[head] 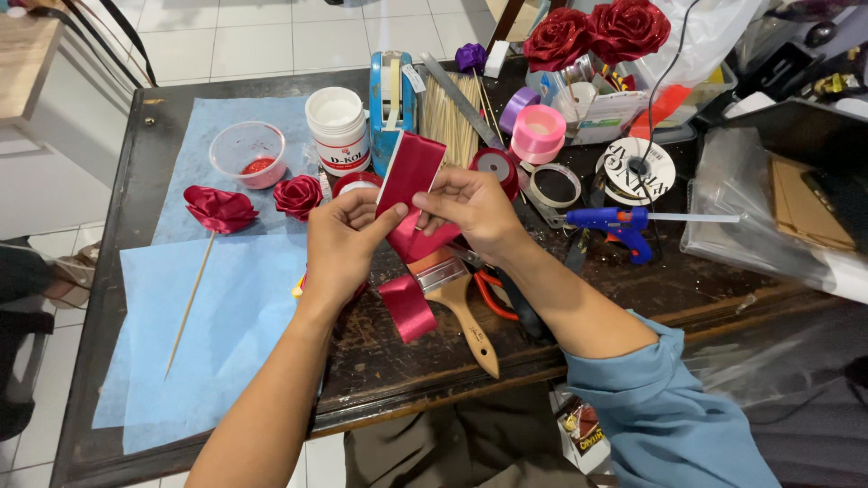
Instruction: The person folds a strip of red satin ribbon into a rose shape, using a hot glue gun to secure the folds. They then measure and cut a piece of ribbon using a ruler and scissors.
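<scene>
Nearest the viewer, a blue sheet (pixel 217 334) covers the left part of the dark table (pixel 633 289), and a thin wooden skewer (pixel 190 303) lies across it, topped by a finished red ribbon rose (pixel 220 208). Right of the sheet a wooden-handled brush (pixel 461 307) lies beside red-handled scissors (pixel 493 294). Above them both hands work a strip of red satin ribbon (pixel 411 181), held up over the middle of the table, its free end (pixel 407 307) curling down beside the brush. The left hand (pixel 342 239) is clamped on the ribbon, thumb pressed over its folded lower part with the fingers behind. The right hand (pixel 475 208) pinches the ribbon's right edge between thumb and fingertips, closed on it. A blue glue gun (pixel 615 226) lies to the right, well apart from the hands. Farther back, a small rose (pixel 297 196) sits on a second blue sheet near a clear plastic cup (pixel 248 154) with something red inside. Just beyond the hands stands a white round jar (pixel 338 129) with a white label printed in red. Behind it are a blue tape dispenser (pixel 391 99), a bundle of skewers (pixel 452 113), a pink ribbon roll (pixel 539 133) and a flat white spool (pixel 640 167) with black lettering. At the far edge two glittery red roses (pixel 592 34) rise from a white box of supplies (pixel 601 113).
</scene>
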